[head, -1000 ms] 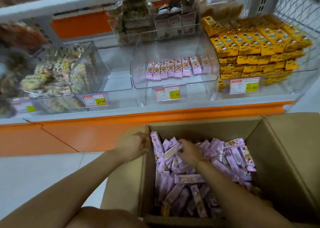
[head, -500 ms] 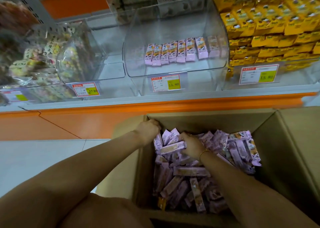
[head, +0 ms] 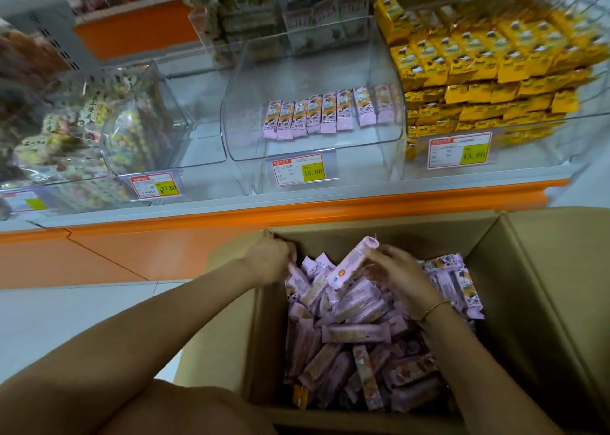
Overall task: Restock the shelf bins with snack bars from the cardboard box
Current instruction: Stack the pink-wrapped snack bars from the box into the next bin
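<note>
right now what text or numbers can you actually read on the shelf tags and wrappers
"15.80": yellow patch of the middle price tag, under the clear bin of purple snack bars.
"15.80": right price tag, under the yellow packs.
"17.80": left price tag.
Small print on all tags: too blurred to read.
Wrapper print on bars in the cardboard box and on the shelf: unreadable.

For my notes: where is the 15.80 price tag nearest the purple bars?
In the head view, the price tag sits at centre on the clear bin's front, below the row of purple bars.
</note>
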Motion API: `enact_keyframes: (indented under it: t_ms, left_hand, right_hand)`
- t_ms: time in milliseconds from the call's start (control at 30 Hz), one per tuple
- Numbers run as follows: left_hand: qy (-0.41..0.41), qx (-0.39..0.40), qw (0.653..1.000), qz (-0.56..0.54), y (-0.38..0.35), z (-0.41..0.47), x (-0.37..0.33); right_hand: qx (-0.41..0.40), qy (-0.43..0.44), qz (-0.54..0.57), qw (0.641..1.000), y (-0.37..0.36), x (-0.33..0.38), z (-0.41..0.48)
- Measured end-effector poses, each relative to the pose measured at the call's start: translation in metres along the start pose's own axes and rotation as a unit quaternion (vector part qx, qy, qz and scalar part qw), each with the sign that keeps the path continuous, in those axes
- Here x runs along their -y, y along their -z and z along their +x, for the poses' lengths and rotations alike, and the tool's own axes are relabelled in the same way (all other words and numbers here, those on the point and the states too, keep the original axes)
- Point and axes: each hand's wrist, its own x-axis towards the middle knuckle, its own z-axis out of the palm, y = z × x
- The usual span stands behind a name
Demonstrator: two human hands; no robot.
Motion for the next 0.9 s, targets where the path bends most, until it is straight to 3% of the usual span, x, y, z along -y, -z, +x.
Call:
enact_keyframes:
  t_ms: [67, 167, 267, 333, 400, 533, 600, 767, 900]
  left_hand:
    - [0.041, 0.013, 0.974, -0.223, 0.017, -0.013, 0.0]
    - [0.078, 0.071, 0.852, -0.512, 0.036, -0.036, 0.0]
    - [0.103, 0.107, 0.724, -0.674, 0.051, -0.05, 0.002]
    - [0.112, 0.114, 0.679, -0.716, 0.058, -0.055, 0.0]
    - [0.129, 0.11, 0.669, -0.724, 0.063, -0.058, -0.003]
    - [0.13, 0.111, 0.707, -0.686, 0.071, -0.065, -0.012]
    - [0.123, 0.11, 0.71, -0.684, 0.077, -0.068, -0.017]
    - [0.095, 0.126, 0.672, -0.724, 0.102, -0.08, -0.017]
    - [0.024, 0.097, 0.68, -0.727, 0.125, -0.096, -0.005]
  right_hand:
    - [0.017, 0.019, 0.052, 0.998, -0.002, 0.011, -0.01]
    - [0.054, 0.04, 0.079, 0.995, -0.009, 0.03, -0.026]
    - [0.064, 0.07, 0.012, 0.995, -0.009, 0.042, -0.044]
    - [0.048, 0.085, -0.021, 0.995, -0.007, 0.045, -0.053]
    - [0.02, 0.094, -0.061, 0.994, -0.006, 0.051, -0.063]
    - [0.005, 0.146, -0.124, 0.981, -0.008, 0.07, -0.079]
    - [0.007, 0.188, -0.15, 0.971, -0.015, 0.085, -0.088]
    - [0.05, 0.201, -0.079, 0.975, -0.024, 0.114, -0.106]
    - [0.067, 0.225, -0.065, 0.97, -0.017, 0.141, -0.116]
